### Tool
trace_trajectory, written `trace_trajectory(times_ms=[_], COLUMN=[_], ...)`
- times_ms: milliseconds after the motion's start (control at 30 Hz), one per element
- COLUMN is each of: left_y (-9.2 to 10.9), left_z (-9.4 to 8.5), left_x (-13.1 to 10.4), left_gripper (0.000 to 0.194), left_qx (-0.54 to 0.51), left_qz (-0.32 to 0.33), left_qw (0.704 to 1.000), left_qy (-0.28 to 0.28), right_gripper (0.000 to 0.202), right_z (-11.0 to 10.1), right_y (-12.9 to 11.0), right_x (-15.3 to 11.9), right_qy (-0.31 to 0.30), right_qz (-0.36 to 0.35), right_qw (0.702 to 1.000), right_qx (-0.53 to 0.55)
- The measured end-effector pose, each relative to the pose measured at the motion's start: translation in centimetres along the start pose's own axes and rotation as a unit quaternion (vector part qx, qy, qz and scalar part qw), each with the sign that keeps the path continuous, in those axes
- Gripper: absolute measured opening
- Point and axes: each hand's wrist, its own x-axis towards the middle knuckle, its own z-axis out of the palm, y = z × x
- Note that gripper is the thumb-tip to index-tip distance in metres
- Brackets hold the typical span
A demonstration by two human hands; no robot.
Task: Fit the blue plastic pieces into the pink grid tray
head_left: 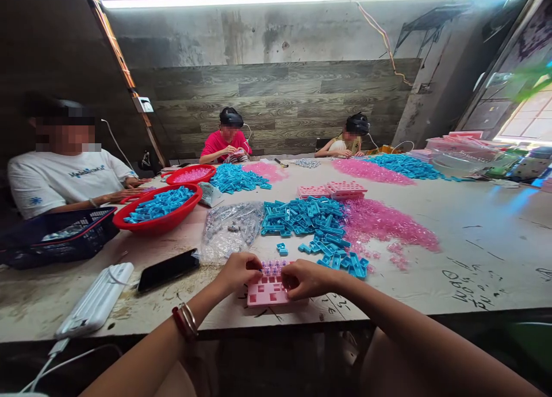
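A pink tray with square holes point(268, 296) lies near the table's front edge, small clear pieces point(274, 266) standing in its far rows. My left hand point(240, 273) is at the tray's left side, thumb and fingers pinched together over its upper left part. On the right, my right hand point(308, 277) curls over the tray with its fingertips closed near the holes. Whatever either hand pinches is too small or hidden to name. Just beyond the tray are a loose pile of blue plastic pieces point(297, 216) and a heap of pink translucent pieces point(383, 224).
A clear plastic bag of small parts point(233, 227) lies behind my left hand. Further left are a black phone point(169, 269), a white power bank point(97, 299), a red basin point(157, 224) and a dark basket point(60, 241). Stacked pink trays point(345, 189) stand beyond. Three people sit around the table.
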Motion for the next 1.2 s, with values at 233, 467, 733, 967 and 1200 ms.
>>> trace_trajectory(times_ms=[233,467,733,967,1200], left_y=[0.3,-0.3,0.2,1.0,0.8], left_z=[-0.2,-0.1,-0.1,0.3,0.2], left_x=[0.0,0.4,0.1,-0.1,-0.3], left_gripper=[0.011,0.015,0.018,0.017,0.013], left_qx=[0.035,0.005,-0.023,-0.030,0.014], left_qz=[0.017,0.015,-0.019,-0.039,-0.011], left_qw=[0.999,1.000,0.999,0.999,1.000], left_qy=[-0.003,-0.022,-0.034,-0.023,-0.023], right_gripper=[0.012,0.012,0.014,0.012,0.017], right_z=[0.0,0.1,0.0,1.2,2.3], right_y=[0.2,0.4,0.2,-0.7,-1.4], right_x=[0.0,0.1,-0.1,1.6,3.4], right_qy=[0.001,0.005,0.048,0.285,0.280], right_qz=[0.005,0.011,0.001,-0.019,-0.033], right_qw=[1.000,1.000,0.998,0.958,0.959], right_qx=[0.002,0.018,0.030,0.010,-0.007])
